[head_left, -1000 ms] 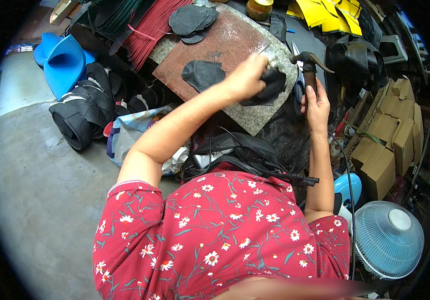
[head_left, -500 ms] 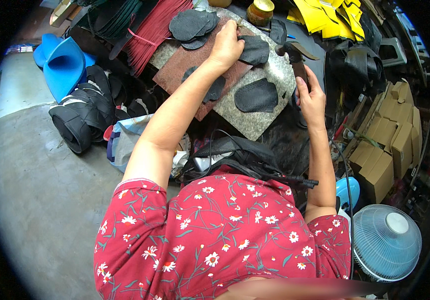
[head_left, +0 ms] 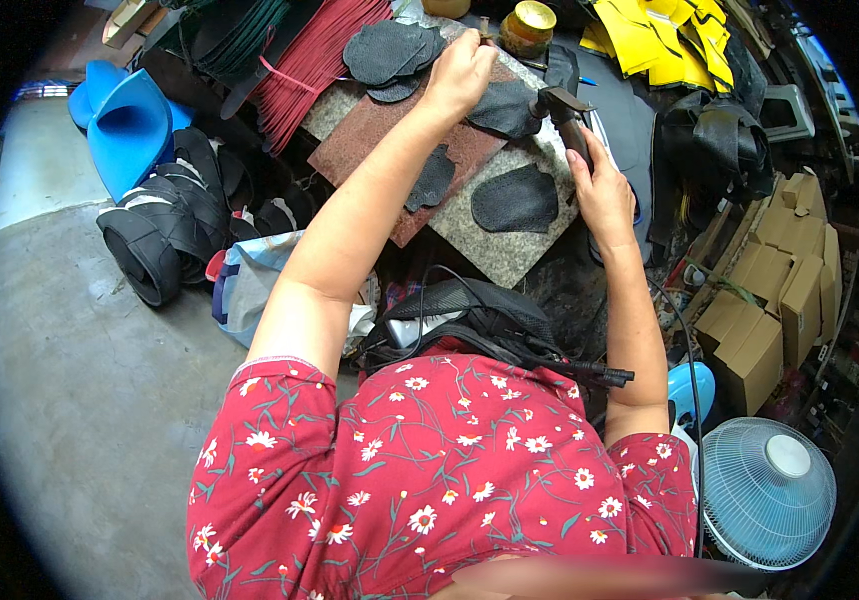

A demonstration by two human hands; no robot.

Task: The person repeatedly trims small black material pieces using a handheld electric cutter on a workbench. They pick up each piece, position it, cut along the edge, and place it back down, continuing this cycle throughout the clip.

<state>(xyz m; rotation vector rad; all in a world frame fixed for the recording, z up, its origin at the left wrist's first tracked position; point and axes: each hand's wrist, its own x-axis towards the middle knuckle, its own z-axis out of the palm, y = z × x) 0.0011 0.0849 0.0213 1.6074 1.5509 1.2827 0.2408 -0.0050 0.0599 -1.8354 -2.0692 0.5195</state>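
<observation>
My right hand (head_left: 605, 190) is wrapped round the dark handle of a hammer (head_left: 568, 115). The hammer's head is at the right edge of a black leather-like piece (head_left: 500, 108); whether they touch I cannot tell. My left hand (head_left: 462, 72) is closed just beyond that piece; what it pinches is mostly hidden. Another black piece (head_left: 515, 198) lies flat on the speckled grey stone slab (head_left: 510, 255). A third black piece (head_left: 433, 180) rests on the reddish-brown board (head_left: 350, 150), partly behind my left forearm. A stack of black pieces (head_left: 390, 50) sits at the board's far side.
Beyond the slab stands a jar with a gold lid (head_left: 530, 22). Red cord-like strands (head_left: 300, 85) hang at the far left, yellow pieces (head_left: 660, 45) at the far right. Cardboard boxes (head_left: 765, 270) and a fan (head_left: 770, 490) stand to my right. Black rolled material (head_left: 150, 240) lies left.
My right hand has brought the hammer left, to the edge of the black piece beside my left hand. My left hand has shifted slightly farther away from me.
</observation>
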